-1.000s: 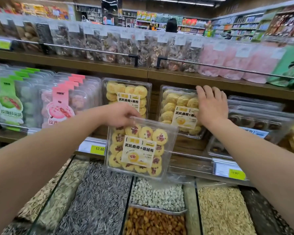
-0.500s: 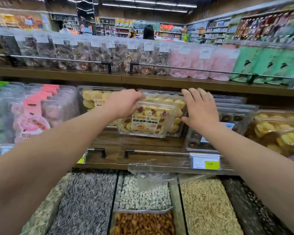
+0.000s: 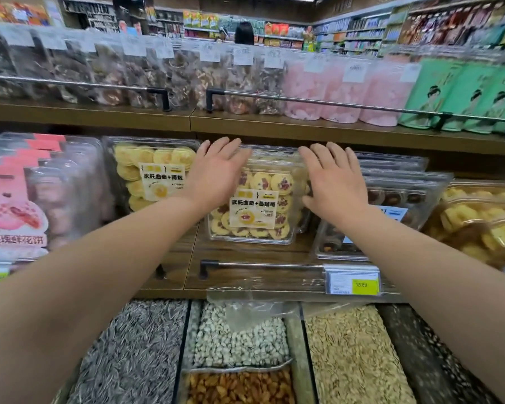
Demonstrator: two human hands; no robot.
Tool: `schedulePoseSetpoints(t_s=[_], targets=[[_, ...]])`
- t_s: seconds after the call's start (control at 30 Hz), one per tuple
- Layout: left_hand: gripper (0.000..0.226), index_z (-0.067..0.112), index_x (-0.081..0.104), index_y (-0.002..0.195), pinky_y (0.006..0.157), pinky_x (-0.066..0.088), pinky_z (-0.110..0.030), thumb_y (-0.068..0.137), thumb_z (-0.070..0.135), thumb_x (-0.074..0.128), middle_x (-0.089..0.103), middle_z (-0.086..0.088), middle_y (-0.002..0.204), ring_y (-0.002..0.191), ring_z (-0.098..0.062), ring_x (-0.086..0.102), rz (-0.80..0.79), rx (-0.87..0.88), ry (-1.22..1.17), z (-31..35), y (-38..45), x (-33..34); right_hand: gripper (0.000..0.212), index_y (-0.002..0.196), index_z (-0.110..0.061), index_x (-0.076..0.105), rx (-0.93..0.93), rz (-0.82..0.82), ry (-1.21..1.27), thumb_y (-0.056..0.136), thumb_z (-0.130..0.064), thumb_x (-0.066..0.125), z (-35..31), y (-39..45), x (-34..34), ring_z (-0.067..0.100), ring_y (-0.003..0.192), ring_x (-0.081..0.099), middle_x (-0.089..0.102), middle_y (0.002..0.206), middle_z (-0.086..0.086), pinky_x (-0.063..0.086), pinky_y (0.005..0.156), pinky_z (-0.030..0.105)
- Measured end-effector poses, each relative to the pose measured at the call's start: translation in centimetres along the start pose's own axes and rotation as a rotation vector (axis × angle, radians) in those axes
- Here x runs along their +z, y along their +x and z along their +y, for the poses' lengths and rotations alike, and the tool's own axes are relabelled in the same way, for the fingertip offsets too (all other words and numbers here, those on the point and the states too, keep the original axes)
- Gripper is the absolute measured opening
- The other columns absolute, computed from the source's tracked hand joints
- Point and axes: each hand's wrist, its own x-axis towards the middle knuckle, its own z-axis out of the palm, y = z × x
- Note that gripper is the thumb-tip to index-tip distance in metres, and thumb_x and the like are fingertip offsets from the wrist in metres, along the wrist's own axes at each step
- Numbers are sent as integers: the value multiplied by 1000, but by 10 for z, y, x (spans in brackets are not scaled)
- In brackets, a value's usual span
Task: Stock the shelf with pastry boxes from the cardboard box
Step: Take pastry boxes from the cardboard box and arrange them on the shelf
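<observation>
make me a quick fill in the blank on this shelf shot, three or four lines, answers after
1. The cookie box between the two hands stands on the ____ shelf.
2. The left hand and right hand both have their fingers ____.
3. The yellow price tag hangs below the ____ hand.
4. The bags left of the green packets on the upper shelf are ____ in colour.

Missing words: wooden; straight; right; pink

Both arms reach forward, left hand (image 3: 216,173) and right hand (image 3: 334,179) flat, fingers straight.
</observation>
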Motion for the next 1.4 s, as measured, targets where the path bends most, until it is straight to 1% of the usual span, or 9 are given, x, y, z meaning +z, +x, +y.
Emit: schedulePoseSetpoints(t_s=[0.1,0.17,0.53,0.7,0.83,1.03,1.17,1.33,1.4], targets=[[59,26,32,150,119,15,-52,96,33,52,28,-7,158,146,-29,21,-41,-42,-40,2,-2,-18,90,154,-22,23,13,-6,12,82,-38,74,-7,-6,-10,32,147,19,30,156,4,12,121,50],[60,26,29,151,119,17,-52,96,38,49,25,-8,159,146,-30,21,-68,-70,-58,3,-9,-34,89,154,-22,23,23,-1,28,82,-38,74,-13,-12,-23,31,147,19,29,156,4,13,121,50],[64,14,41,146,110,34,-50,90,41,56,44,-16,148,132,-37,42,-82,-48,-74,26,-148,-112,89,151,-22,25,19,-16,134,81,-48,73,-82,-116,-86,29,148,17,26,158,2,14,120,47],[68,14,42,145,109,36,-49,86,40,60,43,-16,148,134,-36,41,-156,-85,-63,32,-219,-137,91,152,-22,20,-22,-90,157,83,-52,70,-114,-170,-104,29,148,15,23,159,3,15,120,46],[67,15,40,147,114,29,-45,88,39,61,40,-17,151,137,-36,37,-188,-171,-72,46,-291,-168,92,153,-20,21,-78,-117,183,83,-55,68,-142,-219,-127,29,147,18,23,160,4,17,119,46],[67,19,37,148,115,29,-45,89,45,57,39,-13,151,139,-31,34,-263,-258,-35,79,-415,-211,86,148,-21,33,-146,-123,290,78,-53,71,-187,-319,-151,29,142,30,38,151,3,27,117,48],[66,18,38,148,118,24,-42,91,45,55,40,-13,151,140,-30,34,-318,-270,-27,101,-497,-239,87,148,-21,33,-162,-200,358,78,-52,74,-228,-394,-164,28,142,31,39,150,3,26,117,48],[64,11,45,143,112,33,-47,89,39,62,48,-20,143,132,-37,43,-366,-281,-68,109,-590,-262,90,149,-19,31,-239,-272,411,77,-54,74,-287,-462,-177,29,141,30,38,151,4,26,117,47],[63,10,46,142,111,32,-46,88,37,64,50,-21,141,130,-39,44,-402,-295,-85,103,-625,-267,92,150,-19,29,-247,-304,444,78,-55,73,-313,-480,-179,28,143,27,35,153,3,24,118,48]])
